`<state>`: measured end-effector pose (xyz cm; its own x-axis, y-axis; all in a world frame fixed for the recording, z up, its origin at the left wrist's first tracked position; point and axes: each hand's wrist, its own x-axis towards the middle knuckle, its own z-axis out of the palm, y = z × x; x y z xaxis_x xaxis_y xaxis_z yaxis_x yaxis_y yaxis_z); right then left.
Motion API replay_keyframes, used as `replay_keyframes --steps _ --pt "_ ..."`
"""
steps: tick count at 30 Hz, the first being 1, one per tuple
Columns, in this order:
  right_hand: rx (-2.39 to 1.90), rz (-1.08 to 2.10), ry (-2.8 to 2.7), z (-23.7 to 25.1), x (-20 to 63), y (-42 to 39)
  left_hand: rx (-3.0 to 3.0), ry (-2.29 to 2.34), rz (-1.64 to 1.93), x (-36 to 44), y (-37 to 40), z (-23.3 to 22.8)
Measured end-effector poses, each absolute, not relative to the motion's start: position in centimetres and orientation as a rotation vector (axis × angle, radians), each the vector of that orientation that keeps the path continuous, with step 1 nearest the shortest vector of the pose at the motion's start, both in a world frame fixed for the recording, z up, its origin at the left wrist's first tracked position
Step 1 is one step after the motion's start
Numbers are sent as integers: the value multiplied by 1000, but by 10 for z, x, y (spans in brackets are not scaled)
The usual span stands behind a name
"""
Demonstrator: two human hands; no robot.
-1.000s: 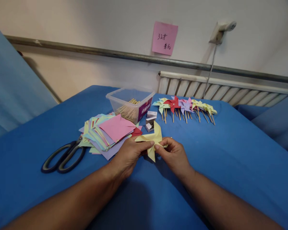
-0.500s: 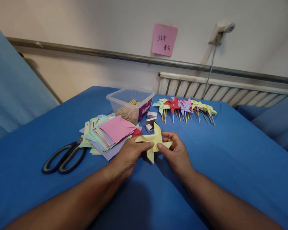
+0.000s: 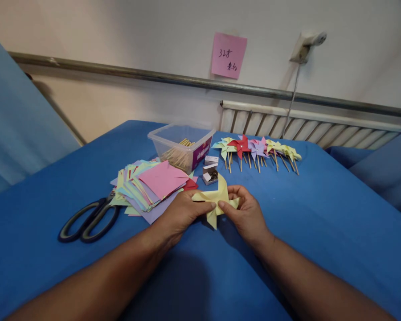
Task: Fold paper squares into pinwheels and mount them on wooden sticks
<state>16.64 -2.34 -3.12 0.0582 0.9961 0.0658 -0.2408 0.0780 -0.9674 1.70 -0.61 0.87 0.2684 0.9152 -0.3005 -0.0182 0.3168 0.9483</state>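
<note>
The table (image 3: 321, 214), draped in blue, carries everything. At its far edge lies a row of finished pinwheels (image 3: 257, 149) on sticks, well apart from the hands. Left of them stands a clear tub (image 3: 182, 145) of sticks, and in front of it a fanned stack of coloured paper (image 3: 150, 185), with scissors (image 3: 87, 220) lying flat at the stack's left. A little open box (image 3: 210, 174) of pins sits just beyond the hands.

The yellow paper (image 3: 217, 196) is held low over the cloth between both hands. The left hand (image 3: 180, 214) pinches its left side, thumb on top. The right hand (image 3: 247, 214) pinches the right side, fingers curled behind.

To do this fold well, I judge the thumbs should meet at the centre and hold the bent tips stacked there without creasing the blades flat.
</note>
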Motion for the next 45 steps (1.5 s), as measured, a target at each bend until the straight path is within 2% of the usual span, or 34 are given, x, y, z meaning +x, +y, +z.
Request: replay_keyframes --steps 14,24,31,34,38,41,45 --pt "-1136 1256 -1279 -30 168 -26 1489 1215 561 4 3 13" --pt "-1161 1337 -1312 -31 172 -22 1587 1207 374 -3 8 13" --pt "-1115 1389 -1300 -31 174 -21 1702 1248 399 -2 7 9" --pt "-1114 1249 -1224 -36 179 -12 1579 1284 534 -1 9 11" --pt "-1258 921 -1237 -49 185 12 1220 1318 892 -5 16 17" --pt "-1343 661 -1472 -56 183 32 963 1212 1136 -9 21 19" --pt "-1507 434 -1752 -52 173 52 828 1126 1230 -10 24 16"
